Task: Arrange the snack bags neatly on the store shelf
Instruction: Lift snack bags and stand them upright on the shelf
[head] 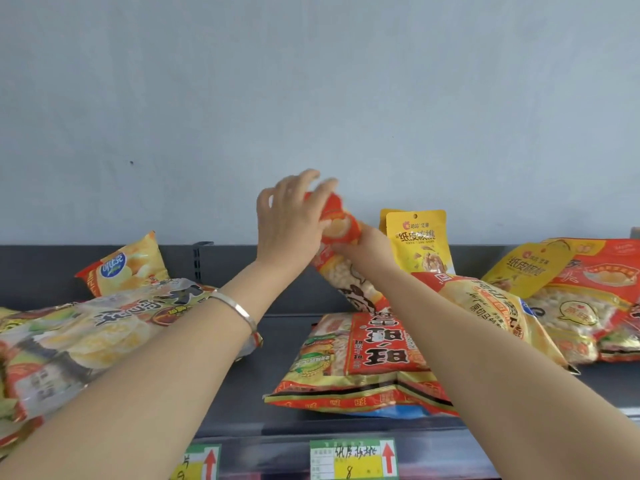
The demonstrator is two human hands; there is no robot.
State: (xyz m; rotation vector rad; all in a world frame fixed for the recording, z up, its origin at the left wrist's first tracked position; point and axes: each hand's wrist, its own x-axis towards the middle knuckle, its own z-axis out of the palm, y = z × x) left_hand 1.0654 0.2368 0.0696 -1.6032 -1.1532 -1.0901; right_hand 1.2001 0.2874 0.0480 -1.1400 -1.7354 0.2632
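While the left hand curled over the top of the red snack bag and the right hand clasped its middle, it leaned just left of the yellow pouch; it likely needed setting upright next.

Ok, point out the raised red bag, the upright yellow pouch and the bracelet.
raised red bag (343,224), head view, upper printed part
upright yellow pouch (417,237), head view, front label
bracelet (239,310), head view, band across the wrist

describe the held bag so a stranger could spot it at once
Above the middle of the dark shelf, the left hand and right hand meet. Both grip the red snack bag with a clear window of pale puffs; no other bag is held.
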